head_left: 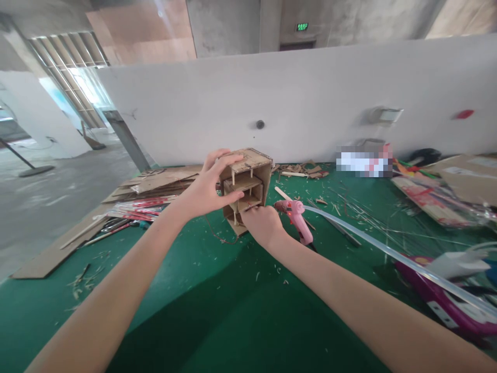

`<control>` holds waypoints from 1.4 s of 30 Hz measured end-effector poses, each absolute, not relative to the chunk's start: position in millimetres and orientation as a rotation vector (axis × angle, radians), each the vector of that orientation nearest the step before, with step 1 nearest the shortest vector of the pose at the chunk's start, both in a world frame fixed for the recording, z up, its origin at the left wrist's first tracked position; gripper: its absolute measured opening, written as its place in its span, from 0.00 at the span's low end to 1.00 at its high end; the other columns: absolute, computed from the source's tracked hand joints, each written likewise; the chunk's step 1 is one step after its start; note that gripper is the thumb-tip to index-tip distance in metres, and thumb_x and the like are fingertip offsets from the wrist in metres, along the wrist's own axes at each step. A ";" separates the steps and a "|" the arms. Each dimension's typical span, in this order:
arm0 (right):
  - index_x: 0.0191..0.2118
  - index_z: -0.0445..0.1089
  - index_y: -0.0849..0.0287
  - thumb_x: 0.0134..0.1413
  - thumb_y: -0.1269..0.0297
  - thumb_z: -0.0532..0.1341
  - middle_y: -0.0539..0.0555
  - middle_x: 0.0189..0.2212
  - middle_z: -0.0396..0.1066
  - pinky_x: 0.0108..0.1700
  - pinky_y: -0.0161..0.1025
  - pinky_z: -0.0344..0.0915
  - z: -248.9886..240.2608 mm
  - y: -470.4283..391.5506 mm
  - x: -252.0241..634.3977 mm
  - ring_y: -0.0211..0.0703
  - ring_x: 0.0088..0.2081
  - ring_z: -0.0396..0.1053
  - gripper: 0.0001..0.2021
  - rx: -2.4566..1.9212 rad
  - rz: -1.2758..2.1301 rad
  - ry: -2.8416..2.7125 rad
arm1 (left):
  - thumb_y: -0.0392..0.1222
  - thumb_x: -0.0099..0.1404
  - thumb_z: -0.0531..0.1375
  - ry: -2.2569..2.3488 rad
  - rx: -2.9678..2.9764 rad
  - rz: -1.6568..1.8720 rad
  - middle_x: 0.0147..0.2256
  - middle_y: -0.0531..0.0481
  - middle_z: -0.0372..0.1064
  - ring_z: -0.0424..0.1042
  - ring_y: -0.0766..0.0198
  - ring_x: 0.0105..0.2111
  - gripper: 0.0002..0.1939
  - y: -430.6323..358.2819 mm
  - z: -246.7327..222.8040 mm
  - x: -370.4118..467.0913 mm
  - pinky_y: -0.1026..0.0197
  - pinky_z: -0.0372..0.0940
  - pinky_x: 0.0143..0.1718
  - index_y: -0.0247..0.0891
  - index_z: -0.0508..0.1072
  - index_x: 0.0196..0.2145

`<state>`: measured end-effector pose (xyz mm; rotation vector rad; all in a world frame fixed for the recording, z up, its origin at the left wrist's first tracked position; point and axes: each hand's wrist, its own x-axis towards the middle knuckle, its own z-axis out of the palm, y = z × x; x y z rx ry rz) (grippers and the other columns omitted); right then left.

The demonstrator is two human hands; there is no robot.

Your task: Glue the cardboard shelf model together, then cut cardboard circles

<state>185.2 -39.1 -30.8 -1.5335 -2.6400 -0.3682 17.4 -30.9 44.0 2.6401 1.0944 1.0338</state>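
Observation:
A small cardboard box structure [253, 159] with open compartments and short wooden posts stands on the green table [186, 316]. My left hand [212, 184] grips its left side, fingers over the top and thumb across the front at the middle compartment. My right hand [264, 223] is at the front of the lower part, with its fingers bent inward and their tips hidden; whether it holds anything does not show. Just right of that hand lies a pink glue gun [298, 217], with a long clear glue stick [357, 246] running out of its back.
Flat cardboard sheets [163, 180] and wrapped sticks [140, 210] lie at the left. Wood scraps [305, 170] sit by the white wall [217, 109]. On the right are thin rods, packaged items [435, 199] and a purple-and-white object [430, 295].

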 end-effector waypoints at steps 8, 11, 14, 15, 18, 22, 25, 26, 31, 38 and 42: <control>0.45 0.72 0.69 0.60 0.79 0.53 0.69 0.36 0.77 0.36 0.43 0.72 -30.8 -39.6 187.4 0.52 0.38 0.77 0.13 -1.547 -0.357 -2.639 | 0.47 0.61 0.62 1.097 2.633 1.038 0.63 0.44 0.41 0.48 0.47 0.64 0.33 -30.6 44.1 16.3 0.45 0.62 0.58 0.53 0.53 0.61; 0.46 0.71 0.68 0.60 0.79 0.52 0.69 0.37 0.77 0.36 0.43 0.72 -30.0 -40.4 188.3 0.52 0.39 0.77 0.14 -1.552 -0.352 -2.644 | 0.47 0.62 0.62 1.093 2.650 1.042 0.63 0.44 0.42 0.47 0.46 0.65 0.33 -30.2 43.8 16.1 0.44 0.61 0.59 0.54 0.53 0.61; 0.47 0.70 0.68 0.60 0.79 0.51 0.69 0.38 0.77 0.37 0.43 0.72 -28.9 -41.7 188.8 0.52 0.40 0.77 0.14 -1.560 -0.344 -2.655 | 0.47 0.61 0.62 1.093 2.653 1.046 0.63 0.44 0.42 0.47 0.45 0.65 0.34 -29.6 43.6 16.1 0.44 0.61 0.59 0.54 0.53 0.61; 0.47 0.70 0.68 0.60 0.79 0.51 0.69 0.38 0.77 0.37 0.43 0.72 -28.5 -42.2 189.0 0.52 0.40 0.77 0.14 -1.564 -0.341 -2.660 | 0.47 0.61 0.62 1.090 2.648 1.045 0.63 0.44 0.42 0.48 0.46 0.65 0.34 -29.4 43.5 16.0 0.44 0.62 0.58 0.54 0.53 0.61; 0.50 0.68 0.68 0.60 0.79 0.51 0.70 0.40 0.77 0.38 0.44 0.71 -27.3 -43.5 190.4 0.52 0.41 0.77 0.15 -1.580 -0.329 -2.679 | 0.46 0.61 0.62 1.076 2.649 1.045 0.63 0.44 0.41 0.49 0.47 0.64 0.34 -28.8 43.3 15.6 0.45 0.62 0.59 0.54 0.53 0.61; 0.54 0.65 0.67 0.60 0.78 0.53 0.69 0.40 0.77 0.37 0.43 0.72 -26.4 -45.1 192.8 0.52 0.41 0.77 0.17 -1.627 -0.306 -2.704 | 0.47 0.61 0.63 1.093 2.660 1.043 0.63 0.43 0.42 0.48 0.46 0.65 0.34 -28.4 42.7 15.2 0.42 0.59 0.60 0.54 0.53 0.61; 0.54 0.64 0.65 0.59 0.78 0.55 0.67 0.37 0.78 0.35 0.41 0.71 -26.7 -50.1 195.1 0.51 0.39 0.78 0.18 -1.660 -0.284 -2.723 | 0.46 0.61 0.63 1.097 2.651 1.046 0.64 0.43 0.41 0.48 0.46 0.65 0.34 -29.1 42.7 15.2 0.42 0.58 0.60 0.54 0.53 0.61; 0.55 0.64 0.65 0.59 0.78 0.55 0.66 0.36 0.78 0.35 0.41 0.71 -26.9 -53.1 196.2 0.51 0.38 0.78 0.18 -1.667 -0.278 -2.729 | 0.46 0.61 0.63 1.093 2.650 1.046 0.64 0.44 0.41 0.48 0.46 0.65 0.34 -29.5 42.9 15.3 0.42 0.58 0.61 0.54 0.52 0.61; 0.58 0.61 0.66 0.58 0.79 0.54 0.66 0.34 0.78 0.35 0.41 0.69 -27.9 -72.3 204.7 0.52 0.38 0.78 0.22 -1.680 -0.278 -2.743 | 0.46 0.61 0.63 1.074 2.633 1.038 0.63 0.44 0.41 0.49 0.46 0.64 0.35 -31.1 44.1 16.0 0.42 0.60 0.60 0.54 0.53 0.61; 0.57 0.61 0.65 0.58 0.78 0.54 0.66 0.35 0.78 0.37 0.42 0.68 -23.2 -72.1 211.4 0.53 0.40 0.77 0.21 -1.686 -0.274 -2.747 | 0.46 0.61 0.63 1.086 2.656 1.047 0.63 0.43 0.41 0.45 0.46 0.65 0.35 -29.5 43.5 15.9 0.43 0.59 0.60 0.54 0.52 0.61; 0.58 0.60 0.62 0.59 0.77 0.54 0.64 0.36 0.78 0.37 0.42 0.68 -22.5 -65.2 207.5 0.52 0.40 0.77 0.22 -1.669 -0.252 -2.764 | 0.46 0.60 0.63 1.082 2.632 1.036 0.64 0.44 0.41 0.46 0.45 0.65 0.35 -30.4 43.4 16.0 0.43 0.60 0.60 0.55 0.52 0.61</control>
